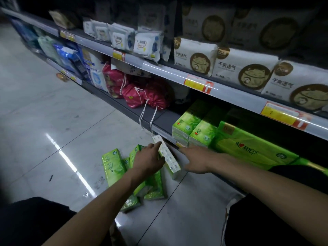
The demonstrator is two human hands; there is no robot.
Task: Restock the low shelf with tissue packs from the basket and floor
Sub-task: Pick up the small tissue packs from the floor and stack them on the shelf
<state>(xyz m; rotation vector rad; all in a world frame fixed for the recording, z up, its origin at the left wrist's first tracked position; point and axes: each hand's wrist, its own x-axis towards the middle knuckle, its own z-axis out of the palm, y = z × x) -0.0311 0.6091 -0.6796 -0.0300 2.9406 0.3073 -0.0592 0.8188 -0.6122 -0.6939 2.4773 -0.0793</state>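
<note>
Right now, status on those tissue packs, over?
Left hand holds long white-and-green tissue pack, tilted. Right hand open beside it. More bright green plastic-wrapped packs on floor. Thin white drawstrings dangle over low grey shelf edge.

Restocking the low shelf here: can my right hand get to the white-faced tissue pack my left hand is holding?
Likely yes: the right hand is open beside the tissue pack, nothing between them; the left hand grips only its other side.
</note>
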